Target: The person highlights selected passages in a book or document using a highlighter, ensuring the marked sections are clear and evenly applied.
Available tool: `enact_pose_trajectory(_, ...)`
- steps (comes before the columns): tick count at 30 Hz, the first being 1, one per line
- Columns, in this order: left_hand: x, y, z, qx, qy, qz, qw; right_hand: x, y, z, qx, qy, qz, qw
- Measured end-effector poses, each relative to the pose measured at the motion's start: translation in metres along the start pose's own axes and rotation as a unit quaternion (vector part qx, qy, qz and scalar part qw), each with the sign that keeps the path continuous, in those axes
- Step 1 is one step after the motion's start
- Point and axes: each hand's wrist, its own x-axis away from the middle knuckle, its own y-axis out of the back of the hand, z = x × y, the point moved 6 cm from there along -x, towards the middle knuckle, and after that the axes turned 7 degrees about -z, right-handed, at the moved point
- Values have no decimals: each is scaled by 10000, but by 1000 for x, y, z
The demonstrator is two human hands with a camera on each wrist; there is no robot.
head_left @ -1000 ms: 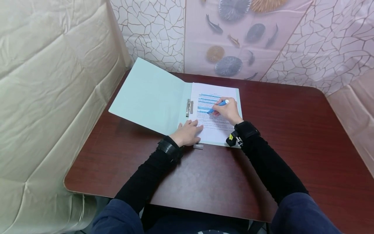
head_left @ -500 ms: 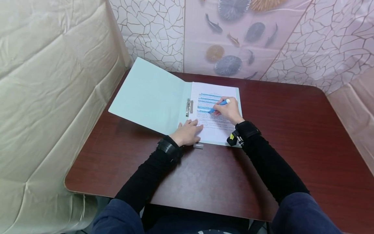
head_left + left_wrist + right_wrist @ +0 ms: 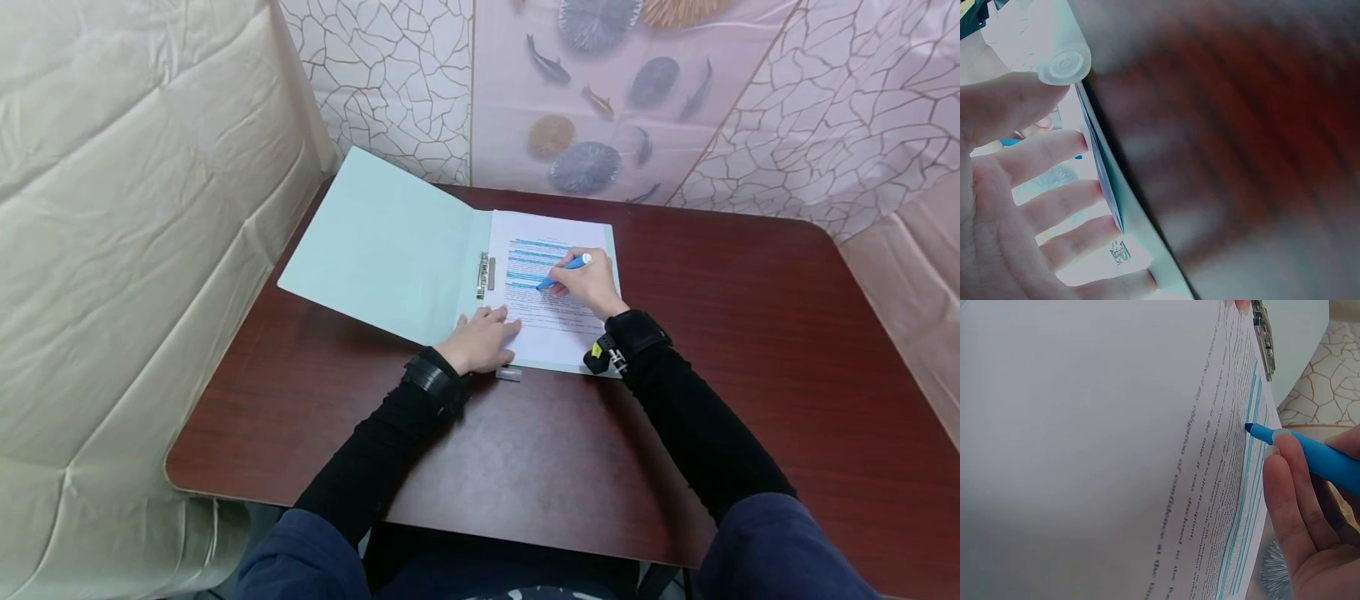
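Observation:
A mint green folder (image 3: pixel 390 250) lies spread on the table, with a printed sheet (image 3: pixel 551 342) in its right half. Blue stripes cover several lines of text in the sheet's upper part. My right hand (image 3: pixel 596 283) pinches a blue highlighter (image 3: pixel 1329 461), its dark tip at the lowest stripe in the right wrist view. With fingers spread, my left hand (image 3: pixel 480 342) rests on the lower left of the sheet and the folder's edge. A translucent cap (image 3: pixel 508 375) lies beside that hand, just below the folder; in the left wrist view it appears near the thumb.
A metal clip (image 3: pixel 482 277) sits at the folder's spine. The dark red-brown table (image 3: pixel 750 333) has a front edge close to the body. Pale cloth (image 3: pixel 150 250) hangs at the left, and a patterned backdrop (image 3: pixel 390 83) stands behind the table.
The highlighter tip and my right hand have slid slightly to the right along the text. My left hand stays where it was.

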Motion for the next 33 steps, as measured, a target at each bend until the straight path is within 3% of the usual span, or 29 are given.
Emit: enact_pose_trajectory(33, 0, 1, -1, -21, -4, 8, 10000, 1, 11, -4, 100, 38, -57, 9999)
